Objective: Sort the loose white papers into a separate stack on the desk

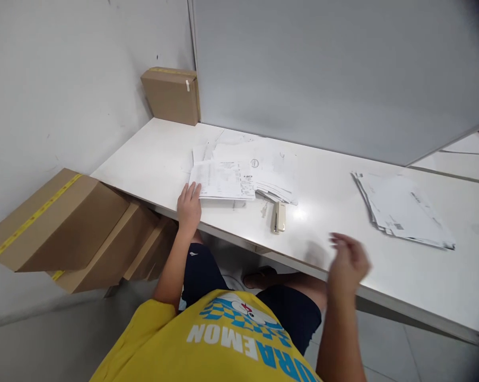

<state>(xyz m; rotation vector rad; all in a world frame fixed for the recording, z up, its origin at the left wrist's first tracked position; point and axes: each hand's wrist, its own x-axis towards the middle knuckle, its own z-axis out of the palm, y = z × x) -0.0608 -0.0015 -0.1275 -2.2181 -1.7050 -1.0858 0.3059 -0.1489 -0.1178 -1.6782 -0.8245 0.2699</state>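
My left hand [190, 204] lies at the lower left corner of a stack of printed papers [219, 180], its outstretched fingers resting on the edge of the sheets. More loose papers [273, 159] spread behind and to the right of that stack. A cream stapler [279, 217] sits on the table just in front of them, touched by neither hand. Over the table's front edge, to the right of the stapler, my right hand [348, 260] hangs in the air. It is slightly blurred, its fingers loosely bent and partly apart, and nothing shows in it.
Another pile of papers [406, 207] lies on the right of the white table [418, 281]. A cardboard box [171, 95] stands in the far left corner by the wall. Several larger cardboard boxes [56, 223] lean at the table's left end. A grey partition [322, 74] rises behind.
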